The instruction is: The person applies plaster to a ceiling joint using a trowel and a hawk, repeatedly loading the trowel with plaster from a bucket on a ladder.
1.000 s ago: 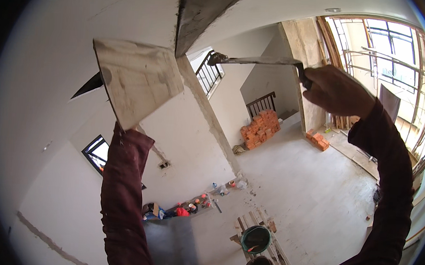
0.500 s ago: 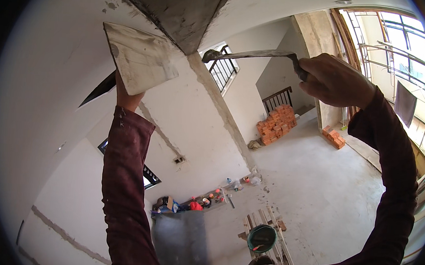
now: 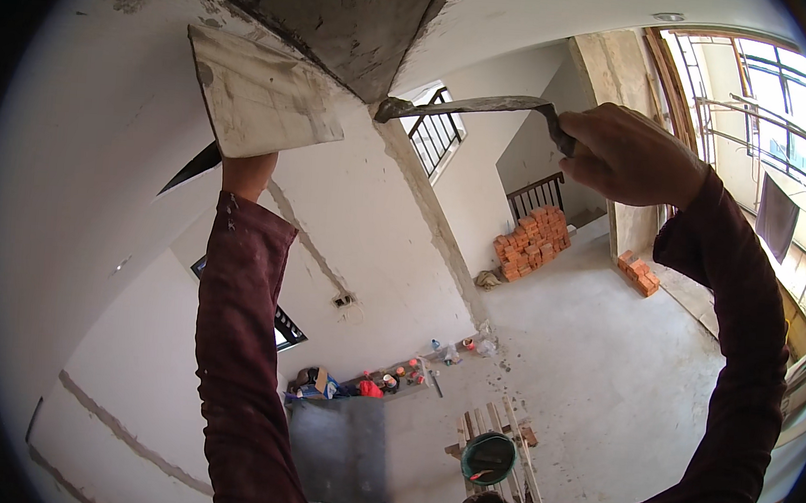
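Note:
Raised at upper left, my left hand point(image 3: 248, 173) holds up a pale, square plasterer's hawk point(image 3: 264, 97) from below; the board hides its fingers. Thin grey smears mark the board. My right hand point(image 3: 629, 155) is closed round the handle end of a trowel point(image 3: 479, 104), seen almost edge-on and pointing left. A dark lump of mortar point(image 3: 393, 109) sits at the trowel's tip. That tip is close to the lower point of a rough grey concrete patch point(image 3: 362, 34) overhead; whether they touch I cannot tell.
A white wall with a grey vertical strip point(image 3: 434, 212) stands ahead. Below are stacked bricks point(image 3: 533, 242), a green bucket point(image 3: 488, 458) on planks, and a dark sheet point(image 3: 338, 448) beside assorted items. Scaffold poles point(image 3: 777, 119) and a window are at right.
The trowel's tip has shifted slightly left, nearer the hawk and the patch's lower point. The hawk has moved a little up and left and tilted slightly. Both hands keep their holds.

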`<state>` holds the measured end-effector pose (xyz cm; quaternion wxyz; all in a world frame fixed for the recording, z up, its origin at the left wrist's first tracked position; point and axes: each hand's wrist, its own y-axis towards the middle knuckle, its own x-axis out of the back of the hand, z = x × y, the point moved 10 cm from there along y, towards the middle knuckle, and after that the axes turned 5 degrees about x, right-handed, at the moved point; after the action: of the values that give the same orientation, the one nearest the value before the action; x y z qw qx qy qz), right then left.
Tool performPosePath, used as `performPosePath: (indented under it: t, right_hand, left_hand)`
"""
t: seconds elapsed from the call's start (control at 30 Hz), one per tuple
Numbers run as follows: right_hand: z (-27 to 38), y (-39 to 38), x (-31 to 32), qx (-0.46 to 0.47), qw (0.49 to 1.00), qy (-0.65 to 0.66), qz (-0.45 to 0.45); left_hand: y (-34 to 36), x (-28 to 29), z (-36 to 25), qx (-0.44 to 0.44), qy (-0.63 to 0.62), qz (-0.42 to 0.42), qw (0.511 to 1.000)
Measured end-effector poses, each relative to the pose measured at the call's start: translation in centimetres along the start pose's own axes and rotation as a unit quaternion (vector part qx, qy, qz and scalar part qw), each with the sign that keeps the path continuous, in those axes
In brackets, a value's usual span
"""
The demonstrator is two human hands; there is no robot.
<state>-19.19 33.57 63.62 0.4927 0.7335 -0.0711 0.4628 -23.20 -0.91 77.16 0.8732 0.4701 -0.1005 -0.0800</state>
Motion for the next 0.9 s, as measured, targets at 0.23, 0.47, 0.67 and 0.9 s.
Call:
performPosePath:
  t: [0.23, 0.47, 0.67, 0.9]
  right_hand:
    - [0.8, 0.3, 0.9, 0.078, 0.993, -0.009, -0.083]
    - [0.6, 2.7, 1.7, 0.052, 0.997, 0.004, -0.051]
    - [2.1, 2.5, 2.5, 0.094, 0.988, -0.031, -0.121]
    - [1.2, 2.5, 2.3, 0.063, 0.994, -0.027, -0.08]
  left_hand:
    - [0.1, -0.5, 0.5, -0.015, 0.0, -0.034, 0.999]
    - [1.6, 0.4, -0.6, 0.06, -0.154, -0.027, 0.986]
    - [1.8, 1.6, -1.7, 0.022, -0.155, -0.062, 0.986]
    - [2.9, 2.1, -2.9, 0.048, -0.254, -0.049, 0.965]
